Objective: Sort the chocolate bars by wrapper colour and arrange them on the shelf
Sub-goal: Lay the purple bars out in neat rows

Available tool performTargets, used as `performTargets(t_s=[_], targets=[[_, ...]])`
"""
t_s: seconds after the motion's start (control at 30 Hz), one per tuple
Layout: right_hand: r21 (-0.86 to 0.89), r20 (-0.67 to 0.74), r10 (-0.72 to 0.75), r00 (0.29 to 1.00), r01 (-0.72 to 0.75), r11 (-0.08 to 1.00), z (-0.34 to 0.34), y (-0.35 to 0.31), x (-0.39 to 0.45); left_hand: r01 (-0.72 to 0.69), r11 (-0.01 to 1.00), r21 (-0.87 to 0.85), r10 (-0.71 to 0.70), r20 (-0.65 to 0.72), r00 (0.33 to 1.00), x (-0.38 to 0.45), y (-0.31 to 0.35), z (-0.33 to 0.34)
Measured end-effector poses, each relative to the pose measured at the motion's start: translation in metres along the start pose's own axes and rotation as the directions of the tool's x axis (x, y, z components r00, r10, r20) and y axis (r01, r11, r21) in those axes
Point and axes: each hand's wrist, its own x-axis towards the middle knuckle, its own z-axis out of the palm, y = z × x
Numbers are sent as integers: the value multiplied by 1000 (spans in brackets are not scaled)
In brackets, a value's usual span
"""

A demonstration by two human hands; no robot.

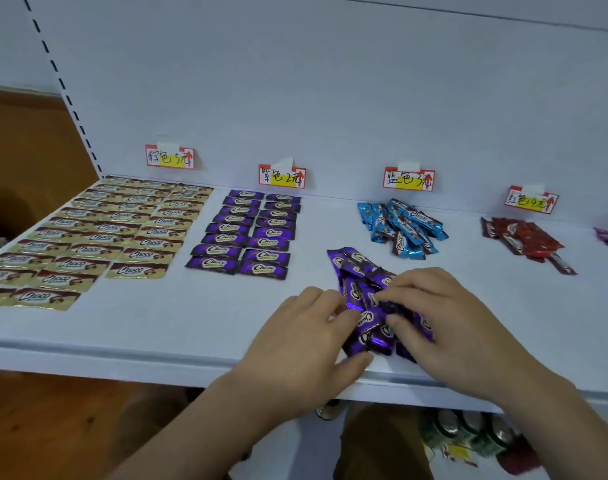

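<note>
Both bare forearms reached forward and inward from the lower edge of the view, the wrists low. The left hand [309, 327] lay palm down, its fingers curled inward toward the right hand [434, 306]. The right hand also faced down, its fingers bent and pinching, fingertips close to the left's.

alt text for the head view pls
Both hands, left and right, gather a loose heap of purple-wrapped chocolate bars at the front of a white shelf. Behind lie neat gold rows, purple rows, and blue and red heaps.
</note>
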Motion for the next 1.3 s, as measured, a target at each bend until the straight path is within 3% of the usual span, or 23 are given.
performTargets(t_s=[0.13, 0.47, 0.57, 0.73, 0.87, 1.0, 1.1, 1.2, 1.3], targets=[[15, 71, -24, 997, 23, 1000, 5, -3, -8, 17, 1000, -10, -17, -3, 1000, 2, -2, 0], [28, 50, 39, 998, -41, 999, 12, -12, 3, 203, 964, -171, -207, -4, 978, 6, -20, -19], [18, 75, -93, 993, 92, 996, 14, -18, 6, 341, 903, -262, -339, 54, 939, -1, -39, -32], [-90, 84, -286, 954, 293, 952, 25, -25, 28, 431, 878, -207, -412, 128, 902, -10, -59, -47], [-149, 8, -352, 936, 349, 925, 42, -37, 41, 463, 878, -124, -452, 109, 885, -15, -61, -50], [-63, -27, -320, 947, 318, 946, 60, -57, 53, 450, 892, 26, -451, 44, 891, -23, -74, -54], [28, 0, -245, 969, 245, 969, 53, -62, 57, 406, 913, -28, -406, 11, 914, -33, -84, -58], [11, 116, -177, 977, 177, 984, 38, -55, 58, 230, 968, -98, -232, -12, 973, -41, -84, -51], [-22, 232, -170, 958, 180, 983, 31, -55, 61, 98, 995, -30, -98, 4, 995, -44, -84, -41]])
